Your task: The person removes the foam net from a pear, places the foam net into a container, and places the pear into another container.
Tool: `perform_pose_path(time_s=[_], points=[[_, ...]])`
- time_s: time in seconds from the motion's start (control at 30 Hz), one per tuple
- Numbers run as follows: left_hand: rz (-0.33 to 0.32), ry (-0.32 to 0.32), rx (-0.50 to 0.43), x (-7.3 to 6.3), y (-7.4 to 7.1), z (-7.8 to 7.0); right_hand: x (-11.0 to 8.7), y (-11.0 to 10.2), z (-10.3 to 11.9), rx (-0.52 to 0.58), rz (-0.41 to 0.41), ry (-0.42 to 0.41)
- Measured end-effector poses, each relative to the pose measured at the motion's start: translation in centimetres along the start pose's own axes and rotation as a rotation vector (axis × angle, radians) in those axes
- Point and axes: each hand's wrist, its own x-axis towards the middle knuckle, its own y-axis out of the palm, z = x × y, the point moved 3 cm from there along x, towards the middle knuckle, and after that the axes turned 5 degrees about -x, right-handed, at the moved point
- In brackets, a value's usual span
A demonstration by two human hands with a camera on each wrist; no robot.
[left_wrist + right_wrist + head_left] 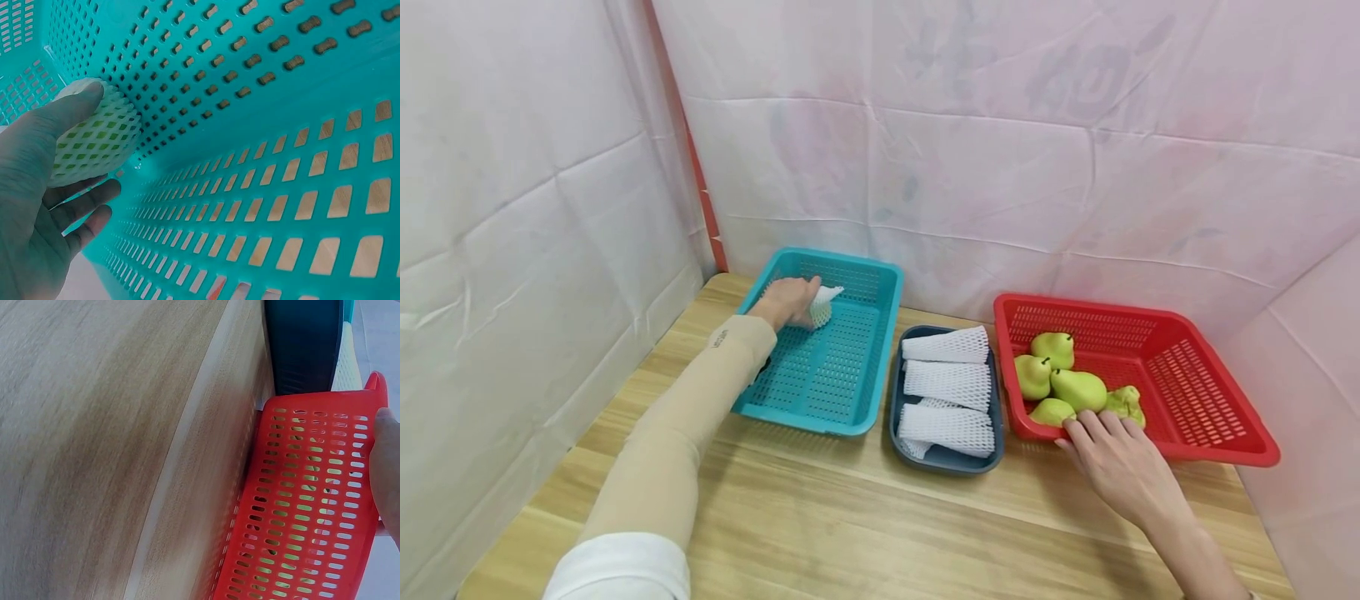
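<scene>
Inside the teal basket [880,367], my left hand [790,302] holds a pear wrapped in a white foam net sleeve [100,134]. The thumb lies over the top of the net, and green skin shows through its mesh. Some of that hand's fingers extend below the pear, near the basket wall. On the right, my right hand [1123,471] reaches over the front rim of the red basket [1210,392]. Its fingertips are right at a bare green pear [1052,412] and a knobbly pear [1125,405]. The thumb lies along the rim in the right wrist view.
Between the baskets, a dark blue tray [947,464] bears several white foam net sleeves [947,382]. More bare pears [1078,389] lie at the red basket's left side. Everything stands on a wooden table [850,517], with cloth sheets [880,150] hanging behind and beside it.
</scene>
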Motion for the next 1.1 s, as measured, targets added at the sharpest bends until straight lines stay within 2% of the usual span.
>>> perform_pose_path(time_s=[0.17,0.37,0.8,1.1], points=[[-0.009,0.024,0.019,0.06,0.15,0.2,-0.04,-0.07,0.05,0.005,0.0,0.002],[-0.036,0.089,0.1,0.03,0.11,0.31,-0.05,-0.14,0.11,0.006,0.004,0.007],[-0.043,0.123,0.257,-0.06,0.08,0.42,0.28,0.01,0.16,0.008,0.01,0.005],[-0.091,0.192,0.368,-0.03,-0.09,0.18,0.3,0.16,-0.02,0.009,0.009,0.009]])
